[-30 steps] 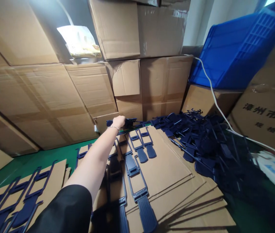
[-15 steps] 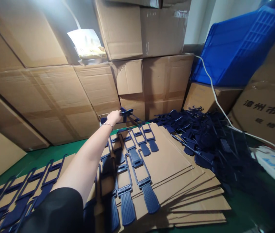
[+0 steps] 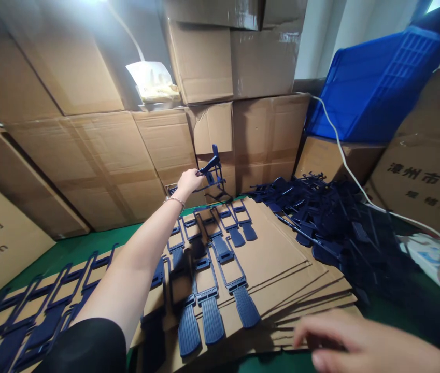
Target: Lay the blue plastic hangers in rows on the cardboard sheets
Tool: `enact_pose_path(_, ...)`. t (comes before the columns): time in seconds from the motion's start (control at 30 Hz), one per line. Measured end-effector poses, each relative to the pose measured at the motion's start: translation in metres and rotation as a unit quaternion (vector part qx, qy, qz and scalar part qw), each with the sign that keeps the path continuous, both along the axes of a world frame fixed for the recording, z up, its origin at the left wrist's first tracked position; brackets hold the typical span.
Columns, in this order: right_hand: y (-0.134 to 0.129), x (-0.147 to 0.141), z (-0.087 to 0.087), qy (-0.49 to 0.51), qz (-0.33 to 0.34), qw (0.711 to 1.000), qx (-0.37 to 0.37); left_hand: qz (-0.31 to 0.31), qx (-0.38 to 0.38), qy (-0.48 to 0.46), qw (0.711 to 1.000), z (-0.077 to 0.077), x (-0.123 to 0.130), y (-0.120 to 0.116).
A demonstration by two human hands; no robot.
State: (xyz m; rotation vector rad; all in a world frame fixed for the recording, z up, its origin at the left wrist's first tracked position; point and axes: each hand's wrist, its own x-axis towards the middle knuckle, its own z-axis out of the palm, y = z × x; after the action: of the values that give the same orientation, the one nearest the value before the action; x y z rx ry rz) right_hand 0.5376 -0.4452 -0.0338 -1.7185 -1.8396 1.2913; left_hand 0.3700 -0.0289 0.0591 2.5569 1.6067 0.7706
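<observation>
My left hand [image 3: 189,184] reaches out at the middle, closed around several dark blue plastic frame pieces [image 3: 213,171] that stick out to its right, above the far edge of the cardboard. More pieces of this kind lie in rows on the stacked cardboard sheets [image 3: 278,259], each with an open rectangular frame and a ribbed flat paddle [image 3: 245,306]. At the lower right, my right hand [image 3: 340,336] hovers in a blur near the cardboard's front edge. Its fingers are loosely bent, thumb apart, with nothing visible in them.
A tangled heap of dark blue pieces [image 3: 321,217] lies right of the cardboard on the green surface [image 3: 126,231]. Large cartons [image 3: 99,166] form a wall behind. A blue crate [image 3: 367,93] rests on a carton, and a white cable [image 3: 344,150] runs down at the right.
My left hand has lifted slightly, and the pieces in it now stand higher and more upright. My right hand has come into view at the lower right. The view has shifted a little.
</observation>
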Motion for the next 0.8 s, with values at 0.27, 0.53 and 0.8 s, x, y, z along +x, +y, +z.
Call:
enact_pose_path(0.27,0.101,0.0,0.012,0.221,-0.066,0.973,0.027,-0.006,-0.006,-0.094,0.996,0.001,0.004,0.002)
enact_pose_path(0.53,0.143,0.008,-0.005,0.268,-0.167,0.946,0.074,-0.02,0.001,-0.171,0.985,0.007,0.01,0.01)
enact_pose_path(0.8,0.209,0.012,0.003,0.074,-0.296,0.921,0.244,-0.082,0.023,-0.24,0.967,0.037,0.015,0.004)
